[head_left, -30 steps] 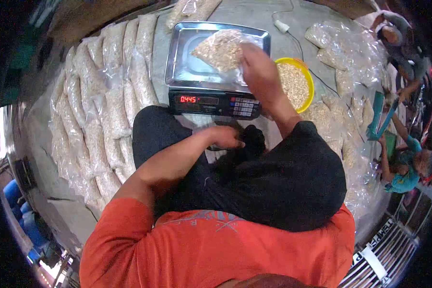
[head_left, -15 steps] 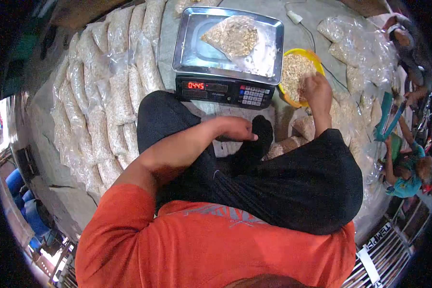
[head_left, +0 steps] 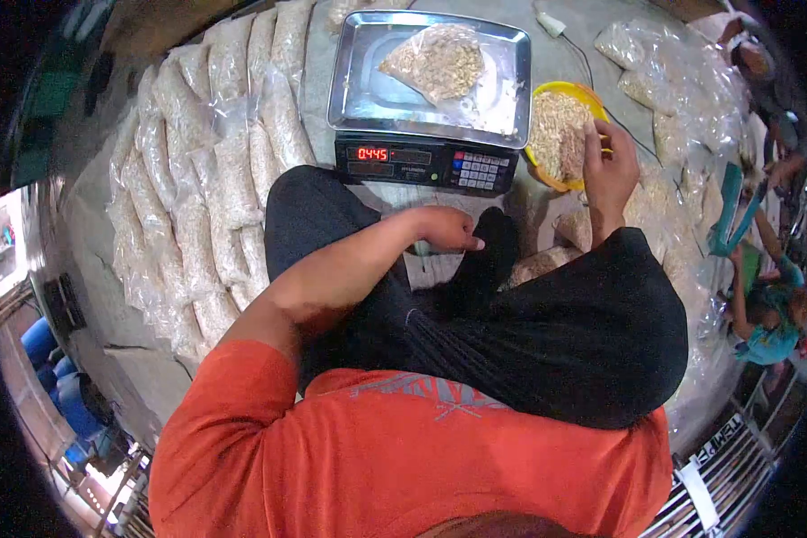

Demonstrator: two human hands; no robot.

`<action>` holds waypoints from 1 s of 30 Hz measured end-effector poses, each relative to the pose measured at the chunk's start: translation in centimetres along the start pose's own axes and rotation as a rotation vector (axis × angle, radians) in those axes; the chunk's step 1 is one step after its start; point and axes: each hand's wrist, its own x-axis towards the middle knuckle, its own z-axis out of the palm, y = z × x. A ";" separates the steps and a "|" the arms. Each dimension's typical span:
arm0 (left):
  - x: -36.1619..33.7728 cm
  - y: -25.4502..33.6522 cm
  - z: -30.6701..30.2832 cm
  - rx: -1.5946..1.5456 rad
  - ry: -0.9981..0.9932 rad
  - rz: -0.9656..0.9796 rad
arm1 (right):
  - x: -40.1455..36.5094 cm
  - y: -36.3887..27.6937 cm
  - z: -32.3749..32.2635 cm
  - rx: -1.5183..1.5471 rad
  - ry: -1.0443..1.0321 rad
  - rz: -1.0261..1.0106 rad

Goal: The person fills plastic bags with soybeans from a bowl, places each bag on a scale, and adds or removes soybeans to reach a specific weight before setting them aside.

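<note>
My right hand is at the right edge of a yellow bowl of pale, bean-like pieces. Its thumb and fingers stand apart, and nothing shows between them. In front of my lap, my left hand is loosely closed beside my dark-clad foot, with nothing seen in it. A clear plastic bag, partly filled with similar pieces, lies on the metal pan of a digital scale. The red display reads 0.445.
Filled clear bags lie in rows on the left, with more bags on the right. A cable with a white plug end runs behind the bowl. Another person is at the far right.
My right hand has shifted right, from over the bowl's contents to its rim, and its fingers have spread. My left hand remains closed. The display still reads 0.445.
</note>
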 end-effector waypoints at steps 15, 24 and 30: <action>0.5 -0.3 0.4 -0.027 0.002 -0.057 | -0.3 0.8 1.7 0.055 -0.147 0.102; 0.2 0.7 -0.2 -0.019 0.013 -0.093 | 0.4 -0.5 0.7 0.190 0.022 0.043; -7.0 8.2 -4.3 0.225 0.992 0.644 | 0.3 -2.2 1.2 0.046 -0.085 -0.033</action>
